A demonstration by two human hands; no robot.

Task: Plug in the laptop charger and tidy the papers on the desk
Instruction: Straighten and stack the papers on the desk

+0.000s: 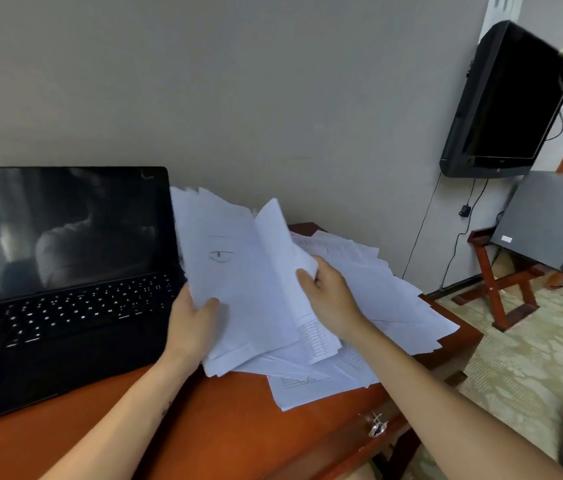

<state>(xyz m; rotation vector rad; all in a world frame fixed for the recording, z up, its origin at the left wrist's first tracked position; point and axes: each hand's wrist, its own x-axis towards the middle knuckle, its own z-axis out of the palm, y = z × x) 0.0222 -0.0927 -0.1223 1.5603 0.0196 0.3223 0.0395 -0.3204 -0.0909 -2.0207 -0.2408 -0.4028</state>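
1. The left hand [192, 318] grips a raised sheaf of white paper sheets [238, 278], thumb curled over its front.
2. The right hand [327, 289] pinches that sheaf's right edge.
3. Under both hands, loose white papers [394, 306] lie scattered on the reddish-brown wooden desk [204, 427].
4. An open black laptop [62, 271] sits just left of the left fingers.

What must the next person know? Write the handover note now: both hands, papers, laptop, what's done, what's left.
Left hand grips the lower left edge of a raised bundle of papers; right hand grips its right side.
Loose sheets lie spread over the right half of the desk, beside the open laptop.
Done: some papers gathered.
Left: collect and square the loose sheets. No charger shows in view; check whether it is plugged in.
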